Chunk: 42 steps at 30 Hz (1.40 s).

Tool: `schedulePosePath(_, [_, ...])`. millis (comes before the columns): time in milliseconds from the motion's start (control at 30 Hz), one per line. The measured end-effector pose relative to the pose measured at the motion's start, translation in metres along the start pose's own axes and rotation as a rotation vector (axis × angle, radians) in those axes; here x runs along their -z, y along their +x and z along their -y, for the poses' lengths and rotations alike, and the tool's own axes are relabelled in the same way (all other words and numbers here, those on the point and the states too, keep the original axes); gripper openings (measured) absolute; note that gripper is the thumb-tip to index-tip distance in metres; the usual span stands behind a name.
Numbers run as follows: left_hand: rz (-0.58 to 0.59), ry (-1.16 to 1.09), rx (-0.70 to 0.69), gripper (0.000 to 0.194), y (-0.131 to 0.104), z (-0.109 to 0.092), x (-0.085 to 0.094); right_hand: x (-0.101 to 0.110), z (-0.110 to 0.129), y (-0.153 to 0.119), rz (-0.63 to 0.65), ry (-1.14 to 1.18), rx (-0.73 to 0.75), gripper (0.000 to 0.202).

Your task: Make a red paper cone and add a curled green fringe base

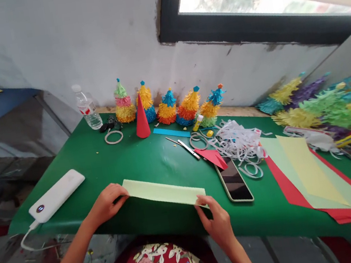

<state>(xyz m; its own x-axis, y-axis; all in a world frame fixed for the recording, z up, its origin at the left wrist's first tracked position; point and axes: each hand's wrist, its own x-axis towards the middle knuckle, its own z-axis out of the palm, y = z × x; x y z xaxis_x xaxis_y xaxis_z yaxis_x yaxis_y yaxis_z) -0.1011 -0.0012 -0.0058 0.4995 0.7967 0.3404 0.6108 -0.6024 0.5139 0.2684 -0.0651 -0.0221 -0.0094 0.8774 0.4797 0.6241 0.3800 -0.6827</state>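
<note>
A long, narrow piece of folded pale green paper lies between my hands, close to the near edge of the green table. My left hand pinches its left end between thumb and fingers. At the other end, my right hand grips the paper's right corner the same way. Beyond the paper stand a plain red paper cone and a flat blue paper strip. Scissors and a red paper piece lie to the right, the red piece partly over a phone.
Several fringed paper trees line the wall beside a water bottle. A white power bank with a cable sits at left. Shredded white paper, coloured sheets and more fringed paper occupy the right side.
</note>
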Motion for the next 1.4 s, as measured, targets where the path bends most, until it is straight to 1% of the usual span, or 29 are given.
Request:
schedulePosePath(100, [-0.05, -0.017, 0.117, 0.011, -0.004, 0.003, -0.005, -0.003, 0.001, 0.013, -0.024, -0.022, -0.007, 0.039])
schedulePosePath(167, [-0.061, 0.011, 0.182, 0.018, -0.001, 0.004, -0.008, -0.006, 0.001, 0.019, -0.048, -0.078, -0.018, 0.042])
schedulePosePath(267, [-0.092, 0.135, 0.201, 0.03, 0.007, 0.001, -0.012, -0.011, 0.002, 0.022, -0.09, -0.215, -0.015, 0.036])
schedulePosePath(333, [-0.119, 0.266, 0.16, 0.029, 0.012, -0.004, -0.015, -0.015, 0.003, 0.021, -0.094, -0.316, 0.027, 0.029])
schedulePosePath(400, [-0.095, 0.356, 0.084, 0.027, 0.016, -0.013, -0.02, -0.021, 0.007, 0.019, -0.05, -0.38, 0.111, 0.028])
schedulePosePath(500, [0.008, 0.362, -0.08, 0.04, 0.02, -0.031, -0.032, -0.032, 0.015, 0.016, 0.063, -0.397, 0.256, 0.039])
schedulePosePath(567, [0.049, 0.354, -0.168, 0.046, 0.022, -0.044, -0.041, -0.04, 0.021, 0.015, 0.117, -0.405, 0.327, 0.042])
schedulePosePath(633, [0.088, 0.348, -0.22, 0.05, 0.023, -0.057, -0.049, -0.047, 0.026, 0.014, 0.149, -0.416, 0.376, 0.043])
schedulePosePath(700, [0.136, 0.341, -0.22, 0.05, 0.023, -0.067, -0.054, -0.052, 0.029, 0.013, 0.181, -0.425, 0.404, 0.045])
schedulePosePath(800, [0.203, 0.327, -0.188, 0.054, 0.022, -0.077, -0.056, -0.055, 0.032, 0.014, 0.252, -0.421, 0.395, 0.048])
schedulePosePath(900, [0.259, 0.315, -0.165, 0.061, 0.021, -0.079, -0.056, -0.053, 0.036, 0.018, 0.328, -0.413, 0.352, 0.051])
schedulePosePath(967, [0.271, 0.297, -0.144, 0.063, 0.021, -0.079, -0.056, -0.052, 0.039, 0.021, 0.365, -0.409, 0.332, 0.052])
schedulePosePath(1233, [0.23, 0.197, -0.104, 0.069, 0.027, -0.08, -0.06, -0.061, 0.049, 0.03, 0.464, -0.349, 0.295, 0.05])
schedulePosePath(1400, [0.163, 0.177, -0.057, 0.076, 0.03, -0.082, -0.068, -0.064, 0.049, 0.032, 0.461, -0.296, 0.252, 0.049])
